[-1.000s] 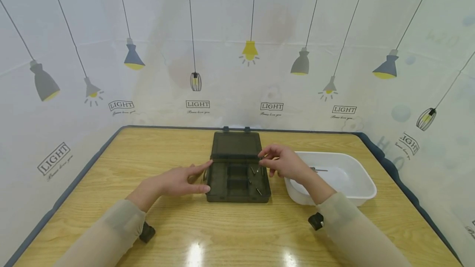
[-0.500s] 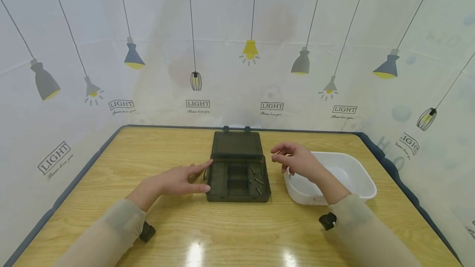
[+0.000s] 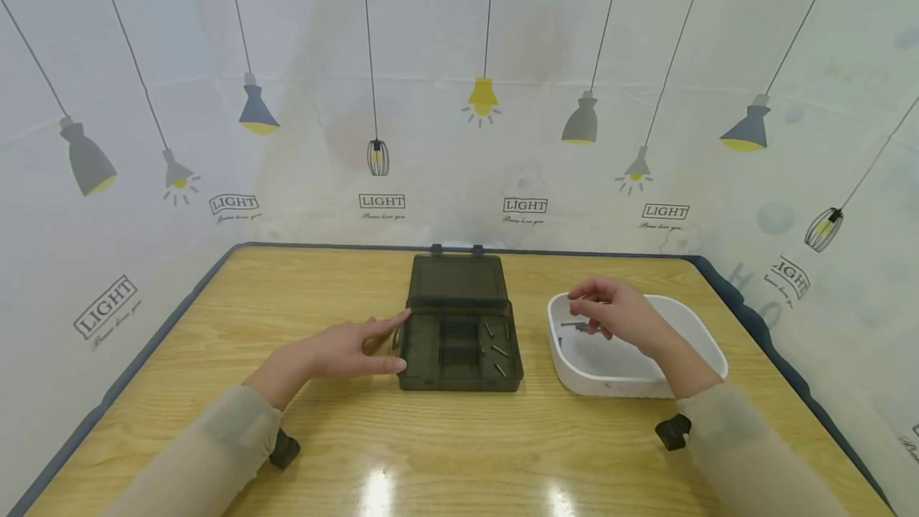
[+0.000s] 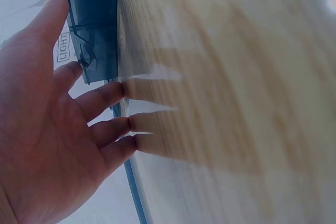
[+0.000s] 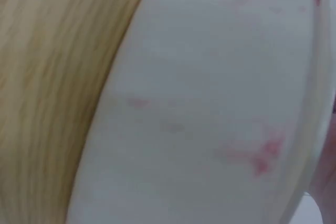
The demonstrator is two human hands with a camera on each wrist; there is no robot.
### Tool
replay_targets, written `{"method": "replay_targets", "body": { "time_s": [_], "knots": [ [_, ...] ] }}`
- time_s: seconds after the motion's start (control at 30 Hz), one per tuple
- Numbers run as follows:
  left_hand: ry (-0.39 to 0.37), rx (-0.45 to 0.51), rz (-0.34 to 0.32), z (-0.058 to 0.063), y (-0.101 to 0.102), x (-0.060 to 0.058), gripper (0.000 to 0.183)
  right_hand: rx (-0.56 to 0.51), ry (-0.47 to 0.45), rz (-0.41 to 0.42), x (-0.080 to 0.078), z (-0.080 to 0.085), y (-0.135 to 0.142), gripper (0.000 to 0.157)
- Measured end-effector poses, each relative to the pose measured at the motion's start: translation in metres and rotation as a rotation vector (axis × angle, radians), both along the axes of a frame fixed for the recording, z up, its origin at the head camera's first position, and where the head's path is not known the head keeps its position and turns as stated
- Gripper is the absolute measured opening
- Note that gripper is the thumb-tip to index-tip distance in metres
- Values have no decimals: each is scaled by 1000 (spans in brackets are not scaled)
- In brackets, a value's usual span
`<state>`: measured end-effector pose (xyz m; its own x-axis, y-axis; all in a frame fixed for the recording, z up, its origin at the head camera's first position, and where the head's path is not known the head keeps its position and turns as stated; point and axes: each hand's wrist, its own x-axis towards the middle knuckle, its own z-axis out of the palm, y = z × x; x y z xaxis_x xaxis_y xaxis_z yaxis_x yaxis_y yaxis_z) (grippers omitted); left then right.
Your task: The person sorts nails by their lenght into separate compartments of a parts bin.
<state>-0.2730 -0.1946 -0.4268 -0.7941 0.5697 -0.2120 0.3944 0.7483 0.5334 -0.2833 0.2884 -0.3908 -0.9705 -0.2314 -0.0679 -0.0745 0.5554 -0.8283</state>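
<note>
A dark translucent compartment box (image 3: pixel 421 345) lies on the table with its lid (image 3: pixel 458 278) folded back. Several small metal screw-like pins (image 3: pixel 500 351) lie in its right-hand compartment. My left hand (image 3: pixel 341 351) rests against the box's left side, thumb and forefinger spread along the edge. In the left wrist view, the fingertips of this hand (image 4: pixel 58 108) reach the table beside the latch (image 4: pixel 88 56). Over the white plastic tub (image 3: pixel 664 384) hovers my right hand (image 3: pixel 619 315), its fingers loosely bent and nothing visible between them. Below its fingertips lie thin metal pieces (image 3: pixel 573 325).
The wooden table (image 3: pixel 459 445) ends at a dark edging at the back, against a wall sheet (image 3: pixel 445 142) printed with lamps. Red smudges (image 5: pixel 262 158) mark the tub's outer wall in the right wrist view. The tub stands to the right of the box.
My right hand has moved right, from over the box's right compartment to above the white tub. Another pin now shows lying in that compartment. The left hand has stayed put.
</note>
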Motion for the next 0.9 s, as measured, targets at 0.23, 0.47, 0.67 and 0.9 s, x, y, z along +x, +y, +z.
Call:
{"method": "replay_targets", "body": {
  "time_s": [0.23,0.47,0.67,0.9],
  "knots": [
    [1,2,-1,0,0,1,97,47,-24,4,-4,-11,23,34],
    [-1,0,-1,2,0,2,97,106,-104,11,-9,-19,40,33],
    [4,-5,-6,3,1,1,96,145,-168,195,-12,-24,39,36],
    [4,-4,-8,2,1,1,96,184,-167,312,-18,-26,22,27]
  ]
}}
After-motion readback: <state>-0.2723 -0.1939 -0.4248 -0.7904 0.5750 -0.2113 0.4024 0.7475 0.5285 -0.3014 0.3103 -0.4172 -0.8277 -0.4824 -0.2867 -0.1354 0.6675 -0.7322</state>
